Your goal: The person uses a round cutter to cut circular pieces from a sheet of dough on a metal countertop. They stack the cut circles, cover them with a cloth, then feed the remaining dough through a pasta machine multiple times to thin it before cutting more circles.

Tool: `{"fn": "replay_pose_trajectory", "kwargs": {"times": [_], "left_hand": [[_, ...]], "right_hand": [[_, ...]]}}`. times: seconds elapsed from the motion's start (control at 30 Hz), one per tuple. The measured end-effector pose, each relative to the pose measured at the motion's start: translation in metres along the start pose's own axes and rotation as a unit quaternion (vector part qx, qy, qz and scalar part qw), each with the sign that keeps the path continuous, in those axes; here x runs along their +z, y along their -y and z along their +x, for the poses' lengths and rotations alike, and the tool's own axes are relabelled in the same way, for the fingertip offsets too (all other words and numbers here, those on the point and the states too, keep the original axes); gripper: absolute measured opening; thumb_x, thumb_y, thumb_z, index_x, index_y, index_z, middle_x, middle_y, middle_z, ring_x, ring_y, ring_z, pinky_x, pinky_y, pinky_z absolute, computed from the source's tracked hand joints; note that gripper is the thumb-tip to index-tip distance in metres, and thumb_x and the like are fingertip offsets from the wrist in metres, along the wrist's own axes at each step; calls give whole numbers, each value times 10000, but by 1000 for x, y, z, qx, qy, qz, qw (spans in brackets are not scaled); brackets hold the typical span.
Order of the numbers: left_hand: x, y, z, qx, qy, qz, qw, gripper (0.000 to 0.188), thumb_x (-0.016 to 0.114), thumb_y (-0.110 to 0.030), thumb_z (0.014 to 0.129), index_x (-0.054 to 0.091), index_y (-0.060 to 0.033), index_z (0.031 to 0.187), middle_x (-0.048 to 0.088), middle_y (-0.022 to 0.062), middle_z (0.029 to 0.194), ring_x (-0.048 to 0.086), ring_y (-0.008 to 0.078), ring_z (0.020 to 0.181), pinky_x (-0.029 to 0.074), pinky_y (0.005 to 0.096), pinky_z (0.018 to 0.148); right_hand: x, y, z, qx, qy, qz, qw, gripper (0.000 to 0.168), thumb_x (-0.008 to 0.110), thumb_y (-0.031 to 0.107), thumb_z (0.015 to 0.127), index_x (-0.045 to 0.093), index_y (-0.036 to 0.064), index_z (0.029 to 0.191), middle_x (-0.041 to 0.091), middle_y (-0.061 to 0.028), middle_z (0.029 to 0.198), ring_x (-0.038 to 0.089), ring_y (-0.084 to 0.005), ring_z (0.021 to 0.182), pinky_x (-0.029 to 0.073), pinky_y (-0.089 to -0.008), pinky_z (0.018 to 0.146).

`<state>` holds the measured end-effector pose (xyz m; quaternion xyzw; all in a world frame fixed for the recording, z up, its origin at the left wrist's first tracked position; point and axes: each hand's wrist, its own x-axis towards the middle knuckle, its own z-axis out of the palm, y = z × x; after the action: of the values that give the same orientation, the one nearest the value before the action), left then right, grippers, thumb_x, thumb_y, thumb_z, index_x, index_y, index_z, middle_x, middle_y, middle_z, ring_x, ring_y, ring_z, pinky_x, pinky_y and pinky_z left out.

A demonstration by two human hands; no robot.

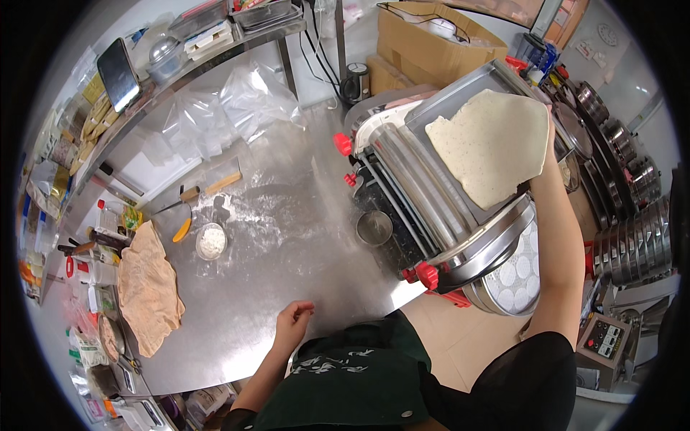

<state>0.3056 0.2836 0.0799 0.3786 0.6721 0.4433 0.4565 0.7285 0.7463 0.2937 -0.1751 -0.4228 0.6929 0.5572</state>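
Observation:
A pale, speckled dough sheet (pixel 490 145) lies over the metal feed tray (pixel 426 110) of a dough sheeter with steel rollers (pixel 423 183). At the sheet's right edge, my right hand (pixel 550 129) holds it; the dough hides most of the fingers and drapes over the wrist. My left hand (pixel 295 319) is empty, its fingers loosely curled, above the near edge of the steel worktable (pixel 269 280) in front of the dark green apron (pixel 350 377). Red knobs (pixel 427 276) stick out from the sheeter's side.
Flour in a small bowl (pixel 211 241), a yellow-handled tool (pixel 182 230) and a scraper (pixel 223 182) sit on the floured table. A crumpled tan cloth-like sheet (pixel 150 291) lies left. Perforated round trays (pixel 512 275) stand beside the sheeter, and stacked steel rings (pixel 636 237) farther right.

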Motion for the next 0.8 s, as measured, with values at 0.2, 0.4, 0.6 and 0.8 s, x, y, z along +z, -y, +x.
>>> {"fn": "replay_pose_trajectory", "kwargs": {"times": [0.2,0.4,0.6,0.8], "left_hand": [[-2,-1,-1,-4,2,3,1000,178,530,-21,872,620,19,1021,679,105,926,657,169,866,509,278,766],[0,0,-1,-9,8,10,1000,177,534,-26,876,618,17,1026,678,102,935,657,171,868,508,277,771],[4,3,-2,-3,25,-7,1000,180,534,-29,882,613,19,1036,676,105,955,657,173,874,509,277,771],[0,12,-7,-10,20,1,1000,173,544,-33,885,614,17,1035,675,100,952,649,165,886,508,279,776]], "right_hand": [[83,34,-22,120,-159,-133,971,501,570,433,887,571,20,1172,632,-112,1087,623,-220,945,514,-336,803],[82,49,-18,144,-116,-390,902,393,630,140,845,540,-14,1195,624,-115,1076,633,-209,938,517,-293,806],[92,56,-10,114,-111,-463,872,450,639,41,803,470,-82,1202,625,-150,1026,652,-220,887,552,-338,764],[179,56,-34,105,-67,-446,886,385,643,54,813,516,-56,1160,632,-161,1039,670,-204,851,565,-351,761]]}}
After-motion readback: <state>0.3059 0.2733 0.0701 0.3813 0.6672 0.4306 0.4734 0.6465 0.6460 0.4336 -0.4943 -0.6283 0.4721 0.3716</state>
